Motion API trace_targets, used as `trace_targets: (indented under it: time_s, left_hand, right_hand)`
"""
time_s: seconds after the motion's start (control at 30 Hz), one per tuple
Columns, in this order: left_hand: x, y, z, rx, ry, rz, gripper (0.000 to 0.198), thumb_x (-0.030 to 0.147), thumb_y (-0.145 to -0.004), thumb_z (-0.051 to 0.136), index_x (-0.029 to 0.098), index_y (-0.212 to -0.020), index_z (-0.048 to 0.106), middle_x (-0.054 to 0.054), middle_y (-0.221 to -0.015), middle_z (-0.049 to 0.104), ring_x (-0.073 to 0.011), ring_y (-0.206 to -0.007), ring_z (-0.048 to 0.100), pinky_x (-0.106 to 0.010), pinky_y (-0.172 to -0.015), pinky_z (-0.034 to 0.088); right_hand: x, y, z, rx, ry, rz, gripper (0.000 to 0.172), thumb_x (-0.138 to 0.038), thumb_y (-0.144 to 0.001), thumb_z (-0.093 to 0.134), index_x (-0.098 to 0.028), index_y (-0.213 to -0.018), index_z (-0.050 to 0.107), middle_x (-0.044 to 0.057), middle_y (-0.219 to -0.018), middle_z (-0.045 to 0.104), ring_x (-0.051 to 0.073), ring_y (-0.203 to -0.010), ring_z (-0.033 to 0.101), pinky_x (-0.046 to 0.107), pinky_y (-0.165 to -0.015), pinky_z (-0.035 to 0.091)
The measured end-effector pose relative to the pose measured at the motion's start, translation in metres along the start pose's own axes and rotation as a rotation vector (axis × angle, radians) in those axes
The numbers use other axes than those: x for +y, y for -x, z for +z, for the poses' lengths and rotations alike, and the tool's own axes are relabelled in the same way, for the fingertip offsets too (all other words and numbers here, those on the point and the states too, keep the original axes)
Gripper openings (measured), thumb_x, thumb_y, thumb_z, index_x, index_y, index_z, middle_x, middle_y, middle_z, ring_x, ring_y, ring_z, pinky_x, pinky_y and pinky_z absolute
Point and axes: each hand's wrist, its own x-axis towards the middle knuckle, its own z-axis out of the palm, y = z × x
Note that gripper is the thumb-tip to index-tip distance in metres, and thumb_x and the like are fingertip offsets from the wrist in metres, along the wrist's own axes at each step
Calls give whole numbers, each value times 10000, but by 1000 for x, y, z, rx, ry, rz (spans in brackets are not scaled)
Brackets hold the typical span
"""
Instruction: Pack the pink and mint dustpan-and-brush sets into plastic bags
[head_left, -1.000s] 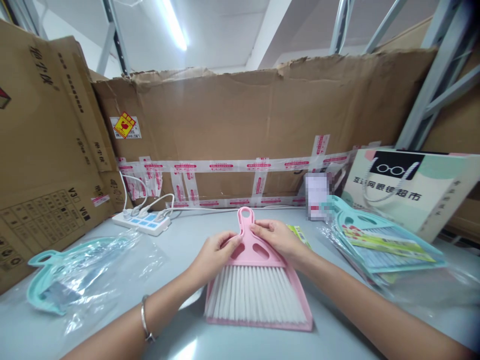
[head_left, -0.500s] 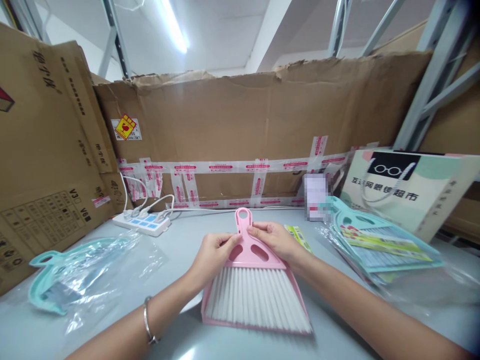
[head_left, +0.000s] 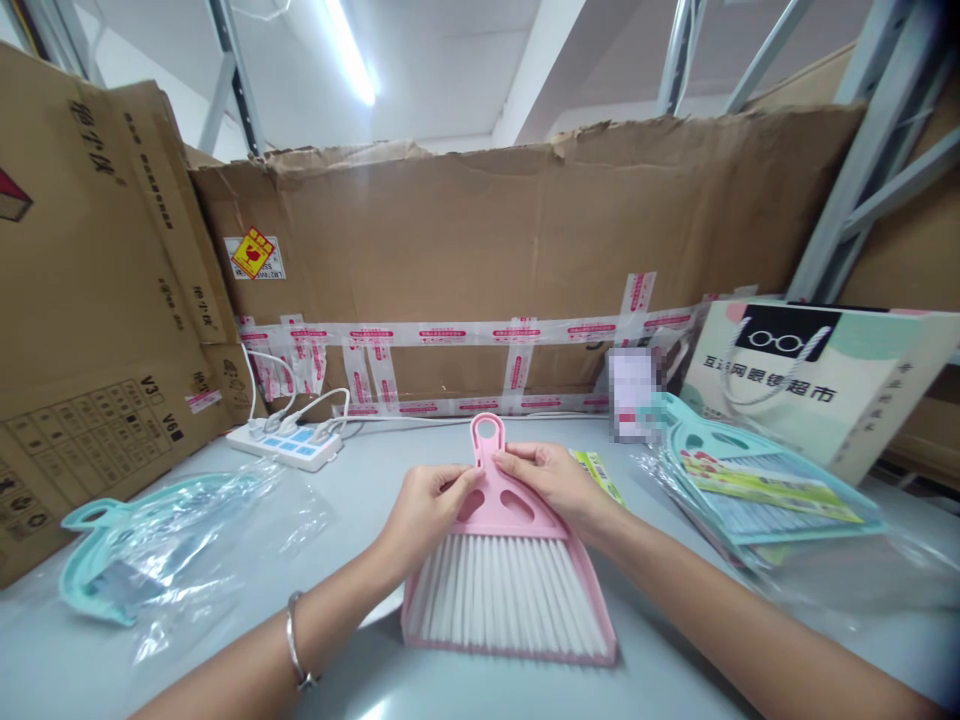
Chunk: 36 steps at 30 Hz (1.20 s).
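Observation:
A pink hand brush (head_left: 517, 590) with white bristles lies nested over a pink dustpan (head_left: 602, 628), whose edges show around the bristles. Their handles overlap at the top, ending in a hanging loop. My left hand (head_left: 435, 505) is closed on the left side of the handle, thumb on top. From the right, my right hand (head_left: 551, 485) pinches the same handle, thumb on top near the loop. The undersides of both grips are hidden. The set is held just over the grey table (head_left: 360, 560), bristle end toward me.
A teal dustpan (head_left: 97, 515) in clear plastic lies at left, below a white power strip (head_left: 289, 445). At right are bagged teal brush-and-dustpan sets (head_left: 780, 490) and a paper bag (head_left: 817, 370). A yellow-green label (head_left: 596, 475) lies behind my right hand. Cardboard (head_left: 465, 240) walls the back.
The bristle end has shifted slightly left, and the brush sits more squarely inside the dustpan. Both hands keep their hold with hardly any movement.

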Motion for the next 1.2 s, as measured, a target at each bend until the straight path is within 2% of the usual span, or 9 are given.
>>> trace_targets:
  time_s: [0.13, 0.3, 0.47, 0.63, 0.73, 0.83, 1.03, 1.13, 1.2]
  left_hand:
    - [-4, -2, -2, 9, 15, -36, 402, 453, -795, 445, 149, -536, 481, 38, -508, 341, -90, -512, 290, -225, -491, 224]
    - [-14, -8, -9, 79, 43, -74, 388, 479, -764, 489, 128, -624, 574, 30, -529, 425, -97, -523, 368, -214, -512, 283]
    - [-26, -12, -14, 97, 140, -98, 397, 494, -754, 515, 114, -723, 623, 7, -605, 506, -110, -573, 442, -221, -566, 353]
    - [-26, -13, -17, 136, 198, -142, 404, 504, -738, 544, 110, -741, 634, -1, -627, 545, -115, -597, 476, -227, -582, 362]
    - [-25, -14, -19, 157, 255, -169, 424, 520, -710, 575, 106, -759, 653, -16, -644, 581, -124, -606, 500, -234, -582, 377]
    - [-26, -15, -20, 168, 349, -196, 430, 516, -694, 600, 108, -812, 665, -36, -700, 622, -138, -657, 537, -245, -624, 406]
    - [-22, -9, -8, 220, 496, -183, 349, 444, -724, 606, 156, -916, 654, -55, -966, 654, -172, -906, 569, -260, -805, 423]
    - [-14, 0, 0, 143, 518, -160, 371, 419, -741, 601, 193, -1035, 615, -43, -1039, 634, -177, -951, 566, -259, -801, 437]
    - [-10, 5, 3, 48, 520, -167, 410, 420, -763, 579, 212, -1117, 570, -39, -1016, 635, -177, -916, 581, -263, -756, 457]
  right_hand:
    - [9, -4, -3, -34, -45, 21, 471, -507, -638, 674, -151, -948, 666, 38, -810, 693, 164, -738, 630, 280, -692, 486]
    - [15, -6, -15, 104, -59, 71, 511, -469, -675, 673, -191, -1091, 571, 68, -938, 688, 177, -857, 641, 306, -795, 483]
    - [11, -7, -38, 239, 26, -27, 394, -518, -684, 630, -176, -877, 595, 77, -907, 669, 167, -814, 626, 320, -798, 464]
    - [9, -10, -78, 423, 373, -190, 347, -520, -676, 602, -186, -767, 576, 32, -746, 619, 162, -704, 571, 315, -696, 433]
    - [11, -9, -92, 354, 537, -151, 298, -480, -670, 607, -186, -705, 585, 17, -663, 592, 167, -664, 545, 311, -663, 406]
    - [12, -4, -77, 244, 549, -135, 290, -477, -684, 592, -189, -660, 568, 8, -627, 574, 158, -627, 519, 297, -622, 389]
    - [17, 11, -11, 241, 733, -377, 214, -369, -811, 496, -207, -817, 637, 35, -771, 561, 167, -726, 532, 311, -692, 410]
    - [22, 14, 2, 231, 788, -390, 231, -354, -804, 522, -215, -947, 639, 48, -872, 534, 193, -866, 532, 345, -790, 410]
    - [23, 14, 3, 227, 769, -370, 234, -367, -798, 535, -203, -930, 636, 52, -892, 516, 199, -912, 519, 357, -830, 401]
